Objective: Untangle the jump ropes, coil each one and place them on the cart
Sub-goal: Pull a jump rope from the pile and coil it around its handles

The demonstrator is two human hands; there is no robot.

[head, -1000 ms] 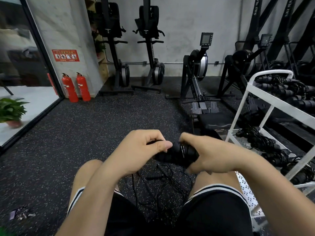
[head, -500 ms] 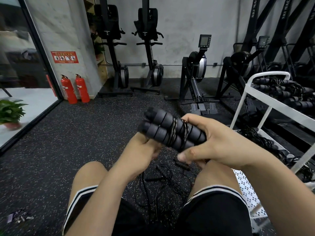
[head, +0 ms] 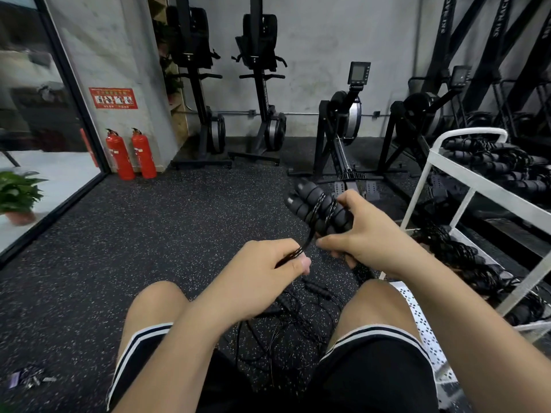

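In the right hand (head: 372, 236), fingers curled tight round them, a pair of black foam handles (head: 316, 210) side by side, tilted up and away to the left, with a few turns of rope wound about their middle. Lower and nearer, the left hand (head: 268, 266), pinching the loose cord (head: 307, 242) between thumb and fingers, the strand drawn straight up to the wrapped handles. Both hands above the gap between two bare knees, black shorts with white stripes below.

Underneath, on the speckled black floor (head: 149, 234), a loose tangle of jump ropes (head: 298, 317): thin cords crossing, a couple of slim handles among them.

To the right, just beside the right knee, a white cart (head: 465, 186). On its top shelf, a row of coiled ropes (head: 492, 165); on the shelf below, another dark heap (head: 459, 254).

Further off, two red fire extinguishers (head: 119, 156) against the wall under a red sign (head: 113, 98). At far left, a potted plant (head: 18, 189). Along the back wall, rowing machines (head: 346, 120). At bottom left, small scraps on the floor, too blurred to tell.
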